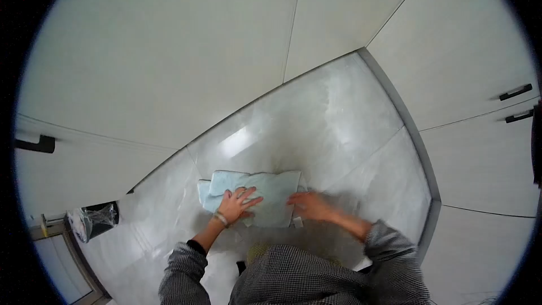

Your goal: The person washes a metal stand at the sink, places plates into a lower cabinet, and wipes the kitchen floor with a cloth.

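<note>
A light blue cloth [274,192] lies folded in layers on the glossy tiled floor, low in the middle of the view. My left hand [236,205] rests on its left part with the fingers spread. At the cloth's right edge is my right hand [310,205], blurred by motion, its fingertips touching or just over the edge; whether they grip it is unclear. A small white tag [298,222] shows at the cloth's lower right corner.
Pale cabinet doors [169,51] rise beyond the floor [293,118], with more doors [480,164] on the right. Black handles [515,92] stick out there. A lined bin [97,220] stands at the left, near a framed door [65,265].
</note>
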A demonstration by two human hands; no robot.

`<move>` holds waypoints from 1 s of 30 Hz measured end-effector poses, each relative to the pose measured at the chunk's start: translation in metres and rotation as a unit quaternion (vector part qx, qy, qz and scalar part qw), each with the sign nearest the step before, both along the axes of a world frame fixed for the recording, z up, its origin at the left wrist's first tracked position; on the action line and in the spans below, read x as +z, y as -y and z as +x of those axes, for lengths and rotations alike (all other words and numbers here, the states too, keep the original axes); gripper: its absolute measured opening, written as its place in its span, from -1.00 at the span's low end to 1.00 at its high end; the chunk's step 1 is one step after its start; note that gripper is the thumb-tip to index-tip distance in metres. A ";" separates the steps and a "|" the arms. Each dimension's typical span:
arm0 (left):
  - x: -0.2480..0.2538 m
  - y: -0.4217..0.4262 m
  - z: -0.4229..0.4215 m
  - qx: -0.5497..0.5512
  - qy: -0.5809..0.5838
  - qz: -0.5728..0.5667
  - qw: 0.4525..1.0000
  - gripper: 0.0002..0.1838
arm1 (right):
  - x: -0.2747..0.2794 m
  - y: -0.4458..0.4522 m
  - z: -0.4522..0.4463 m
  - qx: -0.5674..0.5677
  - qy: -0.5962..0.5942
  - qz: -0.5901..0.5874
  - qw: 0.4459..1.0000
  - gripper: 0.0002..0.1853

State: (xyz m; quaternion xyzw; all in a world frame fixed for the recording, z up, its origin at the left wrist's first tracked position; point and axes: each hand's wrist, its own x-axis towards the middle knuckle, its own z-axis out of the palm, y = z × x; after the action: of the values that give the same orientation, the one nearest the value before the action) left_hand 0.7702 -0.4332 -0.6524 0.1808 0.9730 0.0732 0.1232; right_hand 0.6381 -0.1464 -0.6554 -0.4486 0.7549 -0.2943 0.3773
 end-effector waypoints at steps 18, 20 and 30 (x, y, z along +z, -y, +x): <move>-0.050 0.026 -0.055 0.115 -0.070 0.043 0.990 -0.38 | 0.197 -0.104 -0.029 -0.317 0.055 0.123 0.939 -0.73; -0.035 0.022 0.022 0.087 0.012 0.085 0.992 -0.43 | 0.204 -0.101 -0.028 -0.294 0.058 0.145 0.943 -0.73; 0.040 0.149 0.236 0.331 0.006 -0.005 0.944 -0.43 | 0.205 -0.140 -0.014 -0.295 0.158 0.141 0.932 -0.74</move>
State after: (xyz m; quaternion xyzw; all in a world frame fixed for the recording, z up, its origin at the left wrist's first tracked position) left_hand 1.0063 -0.5825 -0.6125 -0.1521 0.9777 0.1060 0.0984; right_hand 0.6245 -0.0066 -0.4505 -0.0954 0.8175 -0.3502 0.4472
